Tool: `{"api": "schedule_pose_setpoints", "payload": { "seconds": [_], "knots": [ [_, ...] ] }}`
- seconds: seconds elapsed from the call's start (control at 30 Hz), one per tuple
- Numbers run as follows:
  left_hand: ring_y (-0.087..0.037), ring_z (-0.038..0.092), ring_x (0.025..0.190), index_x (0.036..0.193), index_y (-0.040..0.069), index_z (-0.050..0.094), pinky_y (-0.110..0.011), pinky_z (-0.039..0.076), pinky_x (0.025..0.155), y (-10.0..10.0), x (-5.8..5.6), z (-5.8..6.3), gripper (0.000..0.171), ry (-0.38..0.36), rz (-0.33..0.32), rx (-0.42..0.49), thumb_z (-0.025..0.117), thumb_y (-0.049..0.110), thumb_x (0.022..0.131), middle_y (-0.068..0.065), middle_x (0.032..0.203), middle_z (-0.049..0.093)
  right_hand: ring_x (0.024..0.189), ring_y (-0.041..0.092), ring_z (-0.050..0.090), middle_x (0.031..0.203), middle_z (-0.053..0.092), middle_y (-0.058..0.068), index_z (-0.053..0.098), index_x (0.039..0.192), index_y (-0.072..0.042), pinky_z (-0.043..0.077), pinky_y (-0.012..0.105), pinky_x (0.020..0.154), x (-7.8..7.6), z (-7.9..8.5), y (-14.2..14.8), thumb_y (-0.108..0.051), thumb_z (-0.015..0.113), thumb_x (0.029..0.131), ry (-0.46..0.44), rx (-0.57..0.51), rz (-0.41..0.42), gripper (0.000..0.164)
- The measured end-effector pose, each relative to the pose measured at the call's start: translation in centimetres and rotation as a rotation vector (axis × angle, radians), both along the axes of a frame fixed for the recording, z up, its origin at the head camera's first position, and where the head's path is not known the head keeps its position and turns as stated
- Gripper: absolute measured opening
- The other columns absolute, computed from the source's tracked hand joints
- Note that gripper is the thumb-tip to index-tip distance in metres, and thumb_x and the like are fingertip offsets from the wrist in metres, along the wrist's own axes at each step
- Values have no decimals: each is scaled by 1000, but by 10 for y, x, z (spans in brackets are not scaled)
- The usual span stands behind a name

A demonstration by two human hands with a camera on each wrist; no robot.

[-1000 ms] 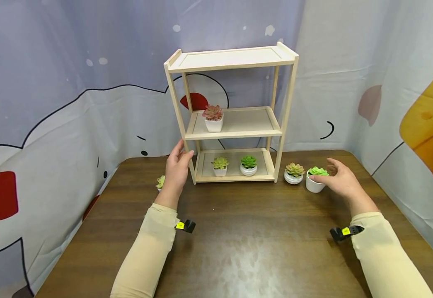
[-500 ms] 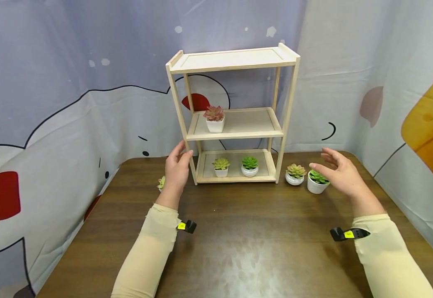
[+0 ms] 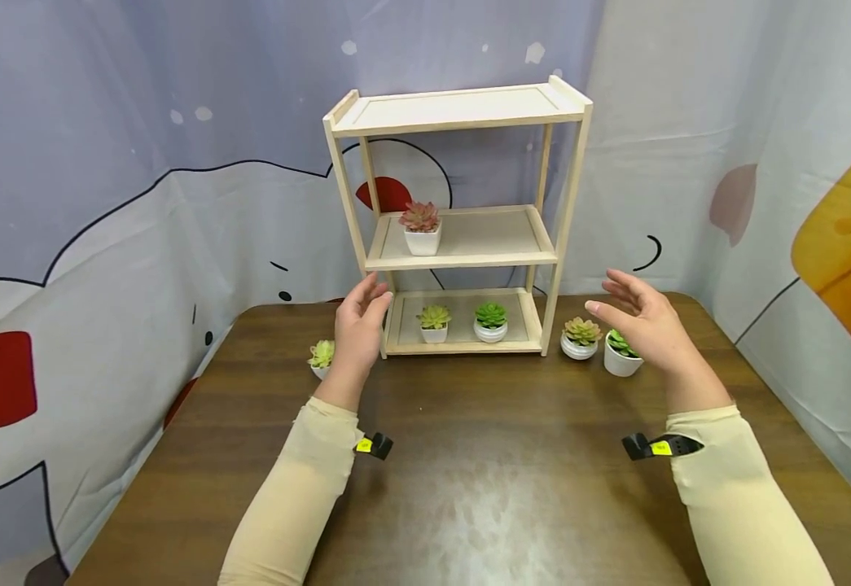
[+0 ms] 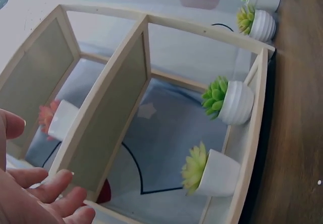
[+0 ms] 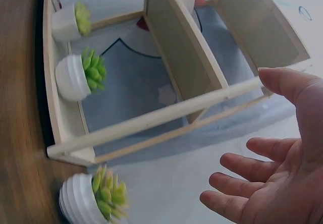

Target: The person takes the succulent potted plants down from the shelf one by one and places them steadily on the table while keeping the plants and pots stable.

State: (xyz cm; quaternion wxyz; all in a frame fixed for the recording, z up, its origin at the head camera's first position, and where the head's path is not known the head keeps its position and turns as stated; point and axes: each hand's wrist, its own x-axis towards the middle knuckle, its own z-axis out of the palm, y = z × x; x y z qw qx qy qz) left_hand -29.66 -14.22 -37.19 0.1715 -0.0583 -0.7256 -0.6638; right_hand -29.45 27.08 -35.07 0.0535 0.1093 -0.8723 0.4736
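Note:
A three-tier wooden shelf (image 3: 462, 262) stands at the back of the table. My left hand (image 3: 358, 338), fingers relaxed and empty, is in front of its left post; whether it touches the post I cannot tell. My right hand (image 3: 648, 325) hovers in the air right of the shelf, thumb and fingers apart, holding nothing. Below and behind it are a bright green succulent (image 3: 621, 358) in a white pot and an orange-green succulent (image 3: 580, 340) in a ribbed white pot. A red succulent (image 3: 421, 230) sits on the middle tier. A yellow-green succulent (image 3: 434, 324) and a green succulent (image 3: 490, 323) occupy the bottom tier.
Left of the shelf, a pale yellow-green succulent (image 3: 320, 356) stands on the table, partly hidden by my left hand. The brown wooden table (image 3: 469, 456) extends toward me. A printed curtain (image 3: 249, 236) hangs behind and at both sides.
My right hand has risen off the bright green succulent's pot and moved left. My left hand has shifted slightly right, uncovering more of the plant beside it. The potted plants have stayed put.

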Motion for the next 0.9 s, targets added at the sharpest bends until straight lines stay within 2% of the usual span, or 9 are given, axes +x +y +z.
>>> {"api": "schedule_pose_setpoints", "payload": {
  "seconds": [0.2, 0.37, 0.5, 0.67, 0.8, 0.9],
  "knots": [
    [-26, 58, 132, 140, 3, 60, -44, 45, 114, 6, -1, 18, 41, 66, 1, -45, 57, 21, 104, -16, 140, 63, 151, 43, 36, 166, 35, 20, 22, 165, -14, 33, 64, 119, -2, 5, -18, -43, 65, 99, 14, -84, 17, 84],
    [-29, 56, 134, 142, 1, 58, -48, 45, 113, 7, -5, 40, 46, 104, -14, -139, 60, 25, 102, -16, 143, 60, 157, 36, 28, 171, 25, 11, 16, 167, -21, 31, 61, 122, -4, 9, -30, -44, 68, 98, -25, -174, 0, 90],
    [-32, 48, 142, 148, 5, 53, -49, 42, 117, 8, -10, 60, 54, 87, -26, -210, 63, 30, 100, -15, 150, 55, 159, 33, 21, 174, 17, 7, 9, 168, -21, 26, 58, 125, -9, 10, -38, -40, 67, 99, -25, -236, -4, 92],
    [-27, 43, 147, 154, 13, 45, -45, 37, 121, 12, -17, 83, 64, 40, -7, -270, 66, 34, 97, -8, 155, 50, 162, 30, 10, 175, 11, 5, 6, 168, -20, 16, 55, 129, -13, 8, -48, -39, 66, 100, 0, -271, -10, 92],
    [-26, 44, 146, 154, 14, 45, -44, 38, 120, 14, -29, 90, 67, -1, 12, -304, 68, 36, 95, -5, 156, 49, 162, 28, 4, 175, 8, 2, 5, 167, -19, 10, 50, 131, -16, 6, -57, -39, 67, 99, 6, -292, -19, 94],
    [-24, 46, 144, 154, 14, 45, -43, 41, 118, 16, -38, 92, 69, -32, 28, -305, 70, 37, 94, -6, 155, 49, 162, 27, 2, 176, 5, 2, 4, 167, -19, 9, 49, 131, -19, 4, -63, -36, 67, 99, -4, -319, -10, 95]
  ]
}}
